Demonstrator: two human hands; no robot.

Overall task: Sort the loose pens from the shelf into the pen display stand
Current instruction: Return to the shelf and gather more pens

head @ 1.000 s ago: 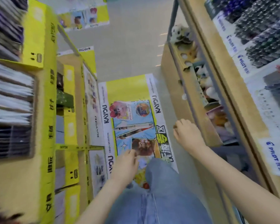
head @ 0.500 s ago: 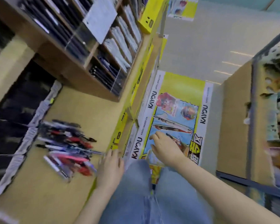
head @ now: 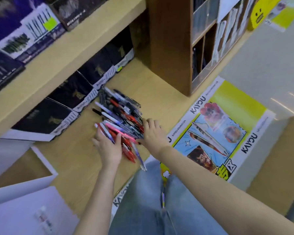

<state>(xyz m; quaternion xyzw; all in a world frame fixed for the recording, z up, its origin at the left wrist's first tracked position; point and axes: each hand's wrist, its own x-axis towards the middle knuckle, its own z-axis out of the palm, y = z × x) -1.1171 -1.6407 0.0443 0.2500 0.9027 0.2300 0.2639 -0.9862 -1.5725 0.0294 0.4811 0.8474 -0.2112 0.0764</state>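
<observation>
Clearly, the heap of loose red, black and pink plastic pens [head: 120, 119] lies near the front edge of the pale wooden shelf [head: 159, 92], between the left hand [head: 109, 150], spread on it, and the right hand [head: 152, 133], touching it, grip unclear.

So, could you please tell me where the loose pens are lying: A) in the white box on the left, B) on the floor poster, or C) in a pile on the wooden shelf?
C: the pens lie heaped on the shelf, with the left hand and right hand touching the pile's near end.
</observation>
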